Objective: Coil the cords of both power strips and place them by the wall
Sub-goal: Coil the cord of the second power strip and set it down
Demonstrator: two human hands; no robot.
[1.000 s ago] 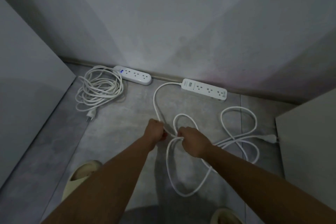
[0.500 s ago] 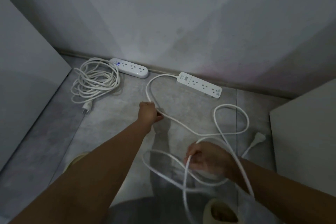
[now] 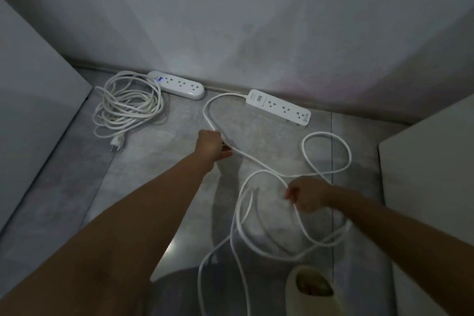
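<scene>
Two white power strips lie against the wall. The left power strip has a blue light, and its coiled cord rests beside it with the plug on the floor. The right power strip has a long loose cord looping over the floor. My left hand grips that cord a short way from the strip. My right hand holds a loop of the same cord lower right. More loops trail toward my feet.
Grey tiled floor meets a grey wall at the back. A pale panel stands at the left and a white cabinet at the right. A beige slipper shows at the bottom.
My hands were together on the cord a second ago and have drawn apart. The right hand pulled a loop down and right, then lifted a little. The left hand stays near the strip.
</scene>
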